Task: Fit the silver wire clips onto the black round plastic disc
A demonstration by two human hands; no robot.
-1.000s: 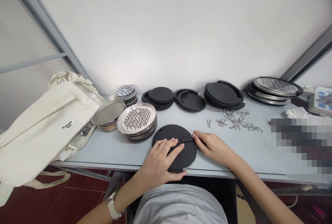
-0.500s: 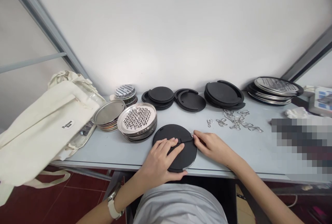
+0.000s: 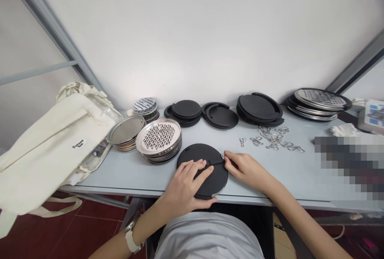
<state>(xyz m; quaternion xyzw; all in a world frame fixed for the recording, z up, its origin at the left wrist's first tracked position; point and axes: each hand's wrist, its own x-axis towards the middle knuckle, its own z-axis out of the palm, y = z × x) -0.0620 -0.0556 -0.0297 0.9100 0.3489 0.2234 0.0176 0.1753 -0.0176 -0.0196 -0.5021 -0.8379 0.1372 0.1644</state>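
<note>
A round black disc [image 3: 196, 155] with a metal rim lies at the table's front edge. My left hand [image 3: 186, 185] lies flat on it, fingers stretched out, pressing it down. My right hand [image 3: 244, 169] is pinched at the disc's right edge on a small metal wire clip [image 3: 222, 156]. A thin slit runs across the disc between the two hands.
Behind are stacks of metal grater discs [image 3: 159, 137], plain metal lids [image 3: 126, 129], black covers [image 3: 259, 109] and more graters [image 3: 319, 101]. Loose wire clips [image 3: 274, 139] lie to the right. A cream cloth bag [image 3: 51, 139] hangs over the left table [image 3: 126, 173] edge.
</note>
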